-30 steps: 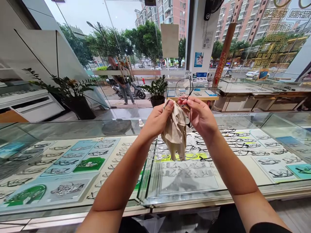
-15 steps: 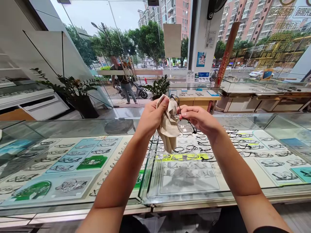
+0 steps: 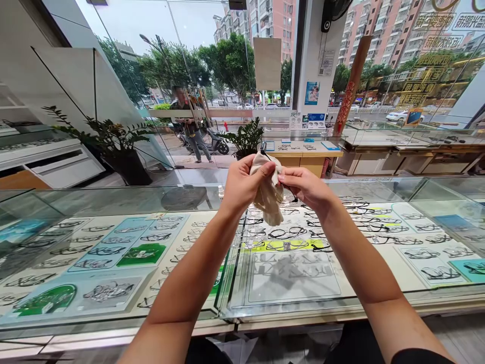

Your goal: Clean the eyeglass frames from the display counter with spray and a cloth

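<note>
Above the glass counter, my left hand (image 3: 248,182) is closed around a beige cleaning cloth (image 3: 270,205), its thumb pressing the folds. The cloth wraps over a pair of dark-framed eyeglasses (image 3: 294,198); only the temple tips show, one above the cloth and one below my right hand. My right hand (image 3: 305,184) pinches the glasses' frame at the cloth's right edge with thumb and forefinger. The lenses are mostly hidden behind the cloth and fingers.
Below my hands, a glass display counter (image 3: 288,308) holds rows of eyeglasses. A round dark stool (image 3: 184,197) shows behind the glass. Potted plants (image 3: 132,164) stand near the window, and a person (image 3: 192,134) stands outside. More showcases (image 3: 386,139) are at right.
My left hand has brought the cloth right, over the glasses, covering the lens that was visible. The hands are closer together. The person outside has moved their arms.
</note>
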A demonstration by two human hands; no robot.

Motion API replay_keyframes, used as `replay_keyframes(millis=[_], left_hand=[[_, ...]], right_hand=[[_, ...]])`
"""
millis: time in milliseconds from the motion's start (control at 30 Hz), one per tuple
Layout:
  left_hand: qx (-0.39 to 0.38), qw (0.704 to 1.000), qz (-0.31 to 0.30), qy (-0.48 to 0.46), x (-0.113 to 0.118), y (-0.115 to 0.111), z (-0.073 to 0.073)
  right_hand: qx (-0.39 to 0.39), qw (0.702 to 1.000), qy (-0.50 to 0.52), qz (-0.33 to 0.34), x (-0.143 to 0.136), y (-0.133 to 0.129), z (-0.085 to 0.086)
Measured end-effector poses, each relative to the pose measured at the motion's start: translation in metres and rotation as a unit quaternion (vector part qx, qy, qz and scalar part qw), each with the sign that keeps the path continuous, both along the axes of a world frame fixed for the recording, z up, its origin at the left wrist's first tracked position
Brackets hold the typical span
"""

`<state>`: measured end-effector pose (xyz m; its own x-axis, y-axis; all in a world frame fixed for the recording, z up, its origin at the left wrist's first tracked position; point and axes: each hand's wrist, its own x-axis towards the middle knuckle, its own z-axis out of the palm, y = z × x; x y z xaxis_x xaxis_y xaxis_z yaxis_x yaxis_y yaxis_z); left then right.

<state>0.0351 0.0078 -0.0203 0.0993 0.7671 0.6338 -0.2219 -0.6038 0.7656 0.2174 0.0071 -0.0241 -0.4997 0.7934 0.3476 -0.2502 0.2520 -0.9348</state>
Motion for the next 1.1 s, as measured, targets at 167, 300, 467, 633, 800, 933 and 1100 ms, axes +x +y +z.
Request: replay_keyframes(millis=[167,300,467,633,800,933,1100], left_hand=[[-0.001,0.999,-0.022,0.03,-0.008,0.004,0.002],[0.009,0.991,-0.091,0.093,-0.017,0.005,0.006],[0.034,0.999,-0.007,0.032,-0.001,0.005,-0.003],[0.03,0.999,0.039,-0.013,0.005,0.007,-0.005],[-0.008,0.997,-0.057,0.05,-0.006,0.005,0.003],[-0.001,0.999,-0.029,0.02,-0.001,0.007,-0.003],[-0.01,0.998,0.039,-0.04,0.009,0.011,-0.009]], right_hand=[[0.026,1.0,-0.017,-0.001,0.004,-0.002,0.002],[0.011,0.999,-0.01,-0.033,0.011,-0.001,0.004],[-0.025,1.0,-0.008,0.0,0.004,-0.003,0.003],[0.016,1.0,-0.01,-0.011,-0.005,-0.011,0.004],[0.027,0.997,0.008,-0.074,0.005,-0.012,0.009],[-0.007,0.998,0.012,-0.058,0.002,-0.01,0.007],[0.002,1.0,-0.003,-0.029,-0.012,-0.01,0.002]])
